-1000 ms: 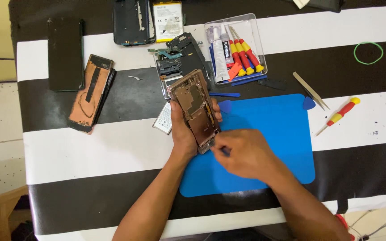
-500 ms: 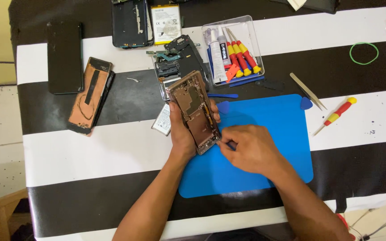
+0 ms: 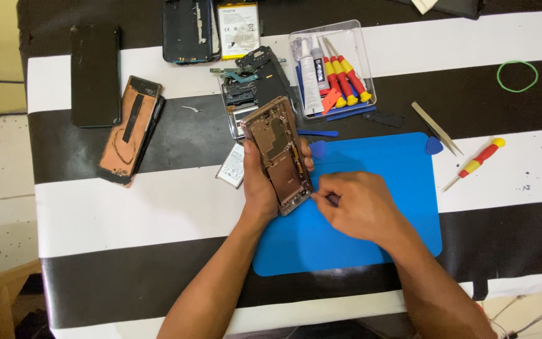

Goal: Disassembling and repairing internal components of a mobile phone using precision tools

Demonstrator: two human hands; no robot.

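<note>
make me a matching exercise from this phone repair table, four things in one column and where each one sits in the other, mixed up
Things:
1. opened copper-coloured phone frame
2. red and yellow screwdriver lying alone
3. green rubber band
4. flat black phone

Places:
A. on the black stripe at the far right of the table
B. at the far left of the table, beside a copper-backed panel
C. in the grip of the left hand, at the blue mat's left edge
D. on the white stripe just right of the blue mat

Pairs: 1-C, 2-D, 3-A, 4-B

Both forearms bare, no sleeves; left hand [image 3: 260,188], right hand [image 3: 352,204] ungloved, no rings visible.
</note>
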